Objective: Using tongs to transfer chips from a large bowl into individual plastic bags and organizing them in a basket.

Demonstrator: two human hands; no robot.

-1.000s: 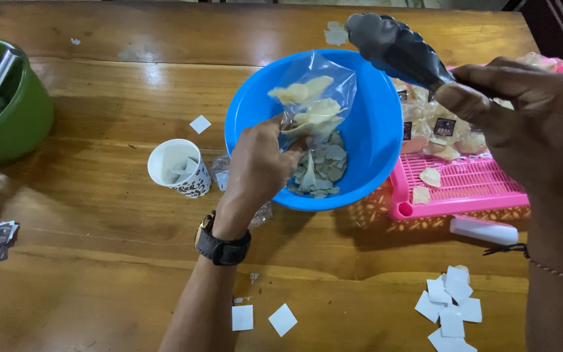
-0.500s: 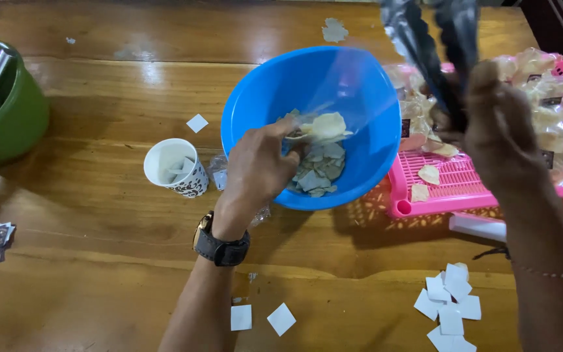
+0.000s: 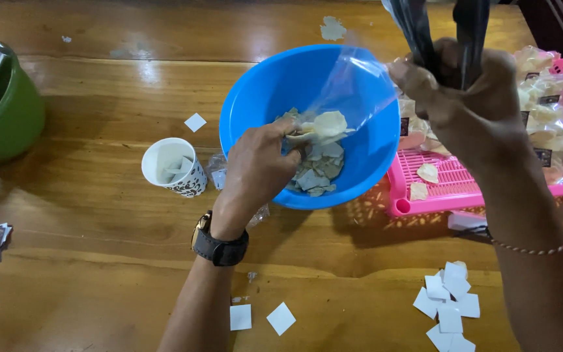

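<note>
The blue bowl (image 3: pixel 275 91) sits mid-table, holding chips (image 3: pixel 317 173). The right hand (image 3: pixel 470 98) grips a clear bag (image 3: pixel 360 85) open over it, with dark tongs (image 3: pixel 438 32); the left hand (image 3: pixel 262 163) pinches chips. Best keep the mouth wide and low.

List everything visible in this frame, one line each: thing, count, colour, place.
Bowl: one, blue, table centre, holding pale chips.
Clear bag: one, over the bowl.
Tongs: one, dark, top right.
Tray: one, pink, right, with packed chip bags.
Cup: one, white, left of bowl.
Green bowl: one, left edge.
Paper squares: several, white, scattered on the wooden table.
Watch: one, black, left wrist.
Left hand: in the bowl, on chips.
Right hand: gripping tongs and bag.
</note>
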